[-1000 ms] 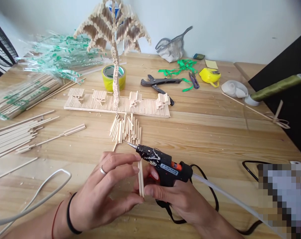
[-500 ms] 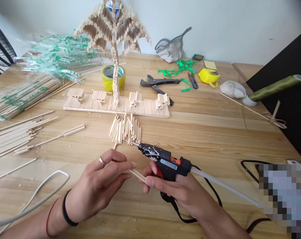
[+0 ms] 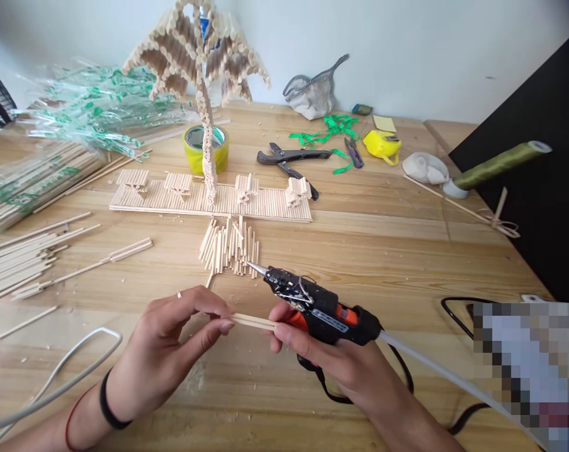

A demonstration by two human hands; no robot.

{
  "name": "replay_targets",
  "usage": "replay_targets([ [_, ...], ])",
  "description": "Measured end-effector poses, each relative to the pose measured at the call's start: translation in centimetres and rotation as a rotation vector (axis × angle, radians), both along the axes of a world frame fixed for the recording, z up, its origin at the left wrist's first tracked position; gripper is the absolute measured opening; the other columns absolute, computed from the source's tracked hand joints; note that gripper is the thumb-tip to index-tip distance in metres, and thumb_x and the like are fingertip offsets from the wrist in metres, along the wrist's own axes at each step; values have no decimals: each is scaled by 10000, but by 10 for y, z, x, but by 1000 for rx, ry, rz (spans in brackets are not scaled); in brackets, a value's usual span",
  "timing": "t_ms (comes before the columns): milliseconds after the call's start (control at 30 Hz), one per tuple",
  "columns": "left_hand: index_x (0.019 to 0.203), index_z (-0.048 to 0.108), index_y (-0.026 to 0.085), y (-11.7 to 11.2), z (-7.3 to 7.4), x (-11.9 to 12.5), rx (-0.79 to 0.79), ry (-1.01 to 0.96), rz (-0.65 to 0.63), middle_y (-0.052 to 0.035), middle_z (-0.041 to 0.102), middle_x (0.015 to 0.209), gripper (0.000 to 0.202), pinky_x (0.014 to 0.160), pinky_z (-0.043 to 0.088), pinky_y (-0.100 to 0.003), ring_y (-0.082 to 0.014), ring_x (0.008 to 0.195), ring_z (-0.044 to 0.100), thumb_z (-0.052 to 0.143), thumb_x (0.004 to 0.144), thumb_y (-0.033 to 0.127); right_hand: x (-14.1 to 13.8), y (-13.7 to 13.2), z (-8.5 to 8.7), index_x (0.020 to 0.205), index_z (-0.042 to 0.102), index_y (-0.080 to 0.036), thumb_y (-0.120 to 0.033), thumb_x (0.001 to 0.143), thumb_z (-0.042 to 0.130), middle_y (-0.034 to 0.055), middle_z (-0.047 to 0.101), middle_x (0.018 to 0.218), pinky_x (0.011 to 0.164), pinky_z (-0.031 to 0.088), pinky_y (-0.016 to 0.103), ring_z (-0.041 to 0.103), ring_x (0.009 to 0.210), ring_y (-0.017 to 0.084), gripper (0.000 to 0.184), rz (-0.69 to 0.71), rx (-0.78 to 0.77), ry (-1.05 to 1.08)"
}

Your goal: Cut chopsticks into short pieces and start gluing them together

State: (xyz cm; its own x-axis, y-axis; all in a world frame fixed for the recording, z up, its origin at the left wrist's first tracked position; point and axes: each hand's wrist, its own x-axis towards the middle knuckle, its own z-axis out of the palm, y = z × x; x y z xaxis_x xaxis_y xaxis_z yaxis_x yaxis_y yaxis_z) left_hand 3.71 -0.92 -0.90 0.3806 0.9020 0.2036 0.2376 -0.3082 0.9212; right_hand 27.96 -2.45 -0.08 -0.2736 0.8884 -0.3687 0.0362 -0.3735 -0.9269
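Between my two hands stretches a pair of thin wooden sticks (image 3: 252, 321), lying side by side. My left hand (image 3: 174, 342) pinches their left end between thumb and fingers. My right hand (image 3: 329, 358) is wrapped round a black hot glue gun (image 3: 308, 295), and its thumb and fingertip also grip the sticks' right end. The gun's metal nozzle points up and left, with a clear glue stick (image 3: 435, 363) coming out of its back. Beyond the nozzle lies a pile of short cut sticks (image 3: 228, 248), in front of a stick-built model base (image 3: 162, 204) with a tree-like structure (image 3: 206, 125) rising from it.
Long sticks (image 3: 16, 267) and bagged sticks (image 3: 39, 182) lie at the left. Yellow tape (image 3: 194, 154) stands behind the model. Black cutters (image 3: 294, 156), green ribbon (image 3: 334, 129) and a yellow tape measure (image 3: 381, 145) lie farther back. A white cable (image 3: 77, 358) loops at left front.
The sticks have turned closer to level, and more of their length shows between my hands. My left hand has shifted left, and the glue gun has tilted slightly. The whole view has shifted a little.
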Motion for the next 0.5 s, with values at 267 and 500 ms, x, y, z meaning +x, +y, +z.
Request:
replay_targets([
  [267,905,720,198,-7,2,8,-283,-192,62,0,745,736,45,600,584,-177,-107,633,700,705,948,192,2,-4,1,982,756,-260,-411,910,743,21,792,768,773,638,295,766,766,205,167,-33,122,-27],
  [500,871,729,191,-7,3,10,-415,-303,83,7,745,691,63,581,595,-164,-96,598,696,731,932,203,-4,-8,1,947,765,-268,-392,886,771,15,780,754,700,645,300,760,724,211,138,-92,221,-76],
])
